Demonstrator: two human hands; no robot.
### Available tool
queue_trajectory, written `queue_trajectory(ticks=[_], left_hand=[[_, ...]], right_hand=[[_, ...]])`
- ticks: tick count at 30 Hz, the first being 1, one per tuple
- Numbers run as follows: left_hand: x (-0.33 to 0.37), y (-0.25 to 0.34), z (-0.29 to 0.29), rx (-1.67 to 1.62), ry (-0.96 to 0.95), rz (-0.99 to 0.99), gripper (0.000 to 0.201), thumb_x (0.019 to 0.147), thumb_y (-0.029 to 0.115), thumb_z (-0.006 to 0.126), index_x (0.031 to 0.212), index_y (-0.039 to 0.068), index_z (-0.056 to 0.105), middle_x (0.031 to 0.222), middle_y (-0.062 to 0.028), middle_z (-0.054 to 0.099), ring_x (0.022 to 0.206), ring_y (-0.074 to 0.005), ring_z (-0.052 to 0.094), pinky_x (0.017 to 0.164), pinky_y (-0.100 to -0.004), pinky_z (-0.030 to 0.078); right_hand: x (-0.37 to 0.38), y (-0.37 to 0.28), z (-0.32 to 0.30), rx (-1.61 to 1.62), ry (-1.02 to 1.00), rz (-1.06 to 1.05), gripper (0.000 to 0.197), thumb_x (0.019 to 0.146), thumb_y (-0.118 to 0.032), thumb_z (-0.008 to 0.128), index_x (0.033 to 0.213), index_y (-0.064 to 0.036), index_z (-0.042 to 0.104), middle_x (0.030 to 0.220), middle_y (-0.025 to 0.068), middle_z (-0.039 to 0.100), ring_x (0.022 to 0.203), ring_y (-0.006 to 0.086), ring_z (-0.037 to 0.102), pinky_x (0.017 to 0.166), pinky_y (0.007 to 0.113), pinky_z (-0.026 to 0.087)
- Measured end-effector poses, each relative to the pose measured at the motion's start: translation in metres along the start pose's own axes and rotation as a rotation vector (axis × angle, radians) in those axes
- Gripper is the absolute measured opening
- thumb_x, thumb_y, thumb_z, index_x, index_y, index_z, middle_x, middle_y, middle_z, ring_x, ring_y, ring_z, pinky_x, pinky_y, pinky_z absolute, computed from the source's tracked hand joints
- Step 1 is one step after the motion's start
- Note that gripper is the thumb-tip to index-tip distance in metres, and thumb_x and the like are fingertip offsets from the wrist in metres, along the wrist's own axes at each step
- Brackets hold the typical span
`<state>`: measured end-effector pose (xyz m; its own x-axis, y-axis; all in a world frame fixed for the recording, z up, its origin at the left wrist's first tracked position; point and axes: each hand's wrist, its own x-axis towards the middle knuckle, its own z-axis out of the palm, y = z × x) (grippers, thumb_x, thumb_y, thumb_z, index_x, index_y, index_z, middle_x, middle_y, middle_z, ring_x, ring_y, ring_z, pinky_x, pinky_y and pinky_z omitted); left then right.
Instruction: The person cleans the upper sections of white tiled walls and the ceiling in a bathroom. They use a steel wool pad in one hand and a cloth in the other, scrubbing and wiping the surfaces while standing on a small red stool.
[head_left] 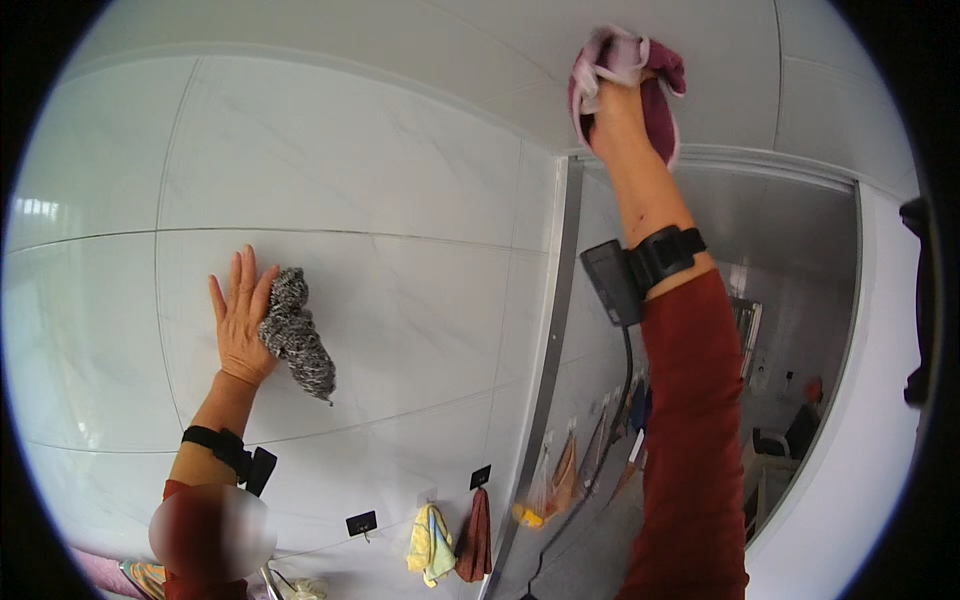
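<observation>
Nearest, below the right grip, a boxed strap [612, 283] is worn on the forearm, with a red sleeve [690, 430] beneath it; a smaller strap [225, 447] is worn below the left hand [240, 330]. The left fingers are spread wide over the tiled wall [400, 180]. Against the thumb side of that hand, a grey, mottled clump [303, 345] is placed, its lower end hung free; whether it is pinned by the thumb or palm cannot be told. It is judged light, springy and rough, whether of yarn or wire, and is best gripped around its thick middle, since the loose tail may twist. By the right hand [612, 118], higher up, a maroon cloth [660, 122] is held bunched against the grey surface above the doorway; the fingertips are hidden by its folds. It is judged soft, limp and almost weightless, best gathered at its centre with the edges kept tucked in. Farther off, below and between both grips, a yellow towel [430, 545] and a brown towel [473, 540] are hung; beyond the doorway, well below the right grip, a dark chair [798, 435] is seen.
</observation>
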<state>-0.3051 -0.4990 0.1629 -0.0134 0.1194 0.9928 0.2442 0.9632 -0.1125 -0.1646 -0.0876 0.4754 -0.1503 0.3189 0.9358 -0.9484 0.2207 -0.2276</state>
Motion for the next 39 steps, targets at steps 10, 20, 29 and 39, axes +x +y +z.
queue_trajectory(ticks=[10, 20, 29, 39], left_hand=[[0.003, 0.0, -0.003, -0.001, 0.018, 0.009, 0.058, 0.09, 0.045, 0.048, 0.139, 0.014, 0.046, 0.158, -0.015, 0.024, 0.147, -0.0317, 0.021, 0.117, -0.055, 0.003], [0.002, 0.003, -0.002, -0.003, 0.014, -0.002, 0.059, 0.087, 0.044, 0.053, 0.137, 0.013, 0.046, 0.158, -0.016, 0.023, 0.147, -0.0321, 0.019, 0.118, -0.054, 0.003], [0.001, 0.005, -0.003, -0.051, 0.034, -0.006, 0.059, 0.086, 0.04, 0.057, 0.136, 0.01, 0.047, 0.158, -0.0179, 0.022, 0.147, -0.0337, 0.02, 0.117, -0.0549, 0.003], [0.001, 0.003, -0.004, -0.045, 0.034, -0.002, 0.059, 0.086, 0.041, 0.057, 0.136, 0.013, 0.047, 0.158, -0.0173, 0.022, 0.146, -0.0332, 0.021, 0.118, -0.0543, 0.004]], right_hand=[[-0.013, -0.021, -0.034, -0.155, 0.155, -0.009, 0.075, 0.093, -0.044, 0.053, 0.153, -0.0125, 0.019, 0.156, 0.0116, 0.025, 0.143, 0.0291, 0.023, 0.115, 0.05, 0.021], [-0.011, -0.019, -0.042, 0.007, -0.05, 0.005, 0.056, 0.096, -0.033, 0.052, 0.142, -0.0053, 0.039, 0.142, 0.0127, 0.044, 0.126, 0.0254, 0.045, 0.105, 0.042, 0.036], [-0.022, -0.048, 0.06, -1.055, 0.285, -1.234, 0.062, 0.087, -0.038, 0.06, 0.136, -0.0034, 0.046, 0.136, 0.0221, 0.049, 0.13, 0.0395, 0.043, 0.105, 0.063, 0.028], [0.005, -0.08, -0.054, -0.957, 0.415, -0.706, 0.056, 0.092, -0.044, 0.052, 0.135, -0.0091, 0.049, 0.135, 0.0247, 0.05, 0.126, 0.0443, 0.044, 0.102, 0.069, 0.024]])
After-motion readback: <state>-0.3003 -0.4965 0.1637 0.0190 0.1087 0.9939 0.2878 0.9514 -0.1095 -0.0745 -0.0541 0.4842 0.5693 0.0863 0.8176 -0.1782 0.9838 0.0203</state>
